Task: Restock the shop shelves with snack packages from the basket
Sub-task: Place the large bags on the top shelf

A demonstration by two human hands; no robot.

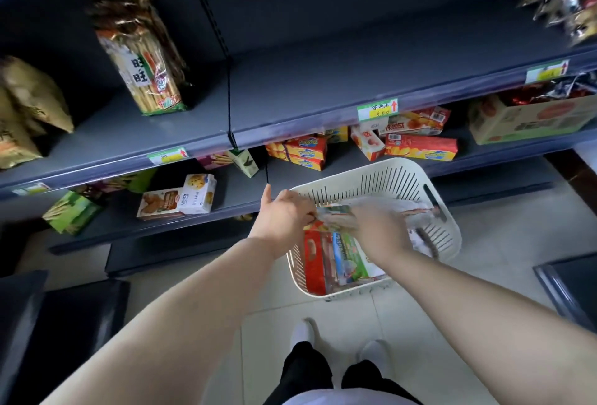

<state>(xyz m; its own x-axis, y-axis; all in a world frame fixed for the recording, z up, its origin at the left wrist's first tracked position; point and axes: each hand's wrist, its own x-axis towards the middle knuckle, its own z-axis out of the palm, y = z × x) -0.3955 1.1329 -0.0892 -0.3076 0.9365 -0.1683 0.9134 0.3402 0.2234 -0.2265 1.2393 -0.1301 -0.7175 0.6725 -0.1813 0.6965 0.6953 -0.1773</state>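
Note:
A white slotted basket (pixel 429 207) stands on the floor before the shelves. Inside it lie a red package (pixel 313 262), a green and blue package (pixel 349 259) and pale wrapped ones at the right. Both my hands reach into it. My left hand (pixel 284 214) pinches the end of a pale snack package (pixel 336 215) that lies across the basket's top. My right hand (pixel 381 230) is blurred and lies over the same package; its fingers are hidden from me.
Grey shelves (pixel 290 91) rise ahead. The middle shelf bears a tall rice-cracker bag (pixel 142 58) and brown bags (pixel 29 107) at left. The lower shelf holds cookie boxes (pixel 181 197), orange boxes (pixel 420 146) and a carton (pixel 529 117). My feet stand on tiled floor.

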